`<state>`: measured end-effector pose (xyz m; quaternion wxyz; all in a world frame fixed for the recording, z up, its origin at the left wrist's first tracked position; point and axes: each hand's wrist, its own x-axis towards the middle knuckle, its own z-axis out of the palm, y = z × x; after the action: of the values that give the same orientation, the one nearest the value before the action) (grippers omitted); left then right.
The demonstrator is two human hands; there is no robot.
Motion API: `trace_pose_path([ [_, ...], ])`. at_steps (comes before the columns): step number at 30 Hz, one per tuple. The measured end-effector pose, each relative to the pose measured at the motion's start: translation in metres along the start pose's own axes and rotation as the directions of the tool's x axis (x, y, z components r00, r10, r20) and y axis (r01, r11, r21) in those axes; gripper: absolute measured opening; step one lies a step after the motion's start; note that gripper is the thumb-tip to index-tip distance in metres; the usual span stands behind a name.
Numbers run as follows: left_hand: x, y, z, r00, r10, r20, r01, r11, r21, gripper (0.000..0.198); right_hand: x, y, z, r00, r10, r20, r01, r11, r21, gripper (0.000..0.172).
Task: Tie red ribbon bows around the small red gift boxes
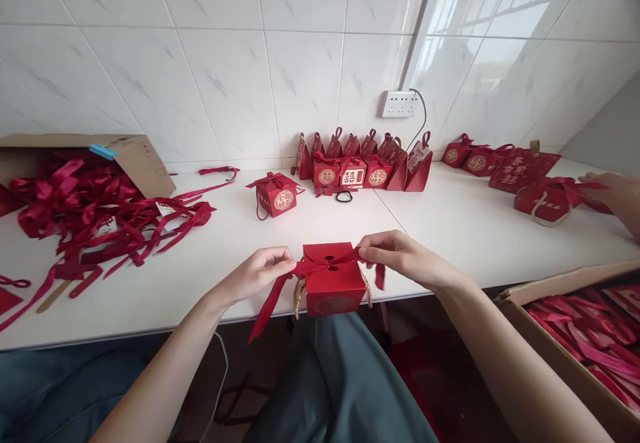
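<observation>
At the front edge of the white table sits a red gift box point(334, 293) with twisted gold cord handles at its sides. A dark red ribbon point(267, 306) passes across its top and crosses near two small holes in the lid. My left hand point(260, 271) pinches one end of the ribbon, left of the box, with a tail hanging down. On the other side, my right hand point(397, 255) pinches the other end, its short tail drooping. The ribbon is stretched between both hands.
Loose red ribbons point(125, 223) spill from a cardboard box point(150, 163) at left. A tied red box point(275, 196) and rows of similar boxes point(377, 173) stand farther back. At right, another person's hand point(613, 193) touches a ribboned box point(543, 202); below is an open carton point(520, 326).
</observation>
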<state>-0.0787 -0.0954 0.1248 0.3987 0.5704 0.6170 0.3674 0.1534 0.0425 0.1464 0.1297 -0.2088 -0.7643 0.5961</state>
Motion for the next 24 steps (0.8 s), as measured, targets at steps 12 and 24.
trace_pose_path([
  [12,-0.002,0.04,0.006,0.996,-0.092,0.015,0.092,0.996,-0.003,0.03,0.025,0.012,0.042,0.958,-0.197,-0.208,0.17,0.975,-0.14,0.03],
  [24,-0.008,0.05,0.008,0.983,0.091,-0.162,0.007,0.854,0.52,0.024,0.023,0.016,0.047,0.943,-0.236,-0.236,0.191,0.961,-0.198,0.014],
])
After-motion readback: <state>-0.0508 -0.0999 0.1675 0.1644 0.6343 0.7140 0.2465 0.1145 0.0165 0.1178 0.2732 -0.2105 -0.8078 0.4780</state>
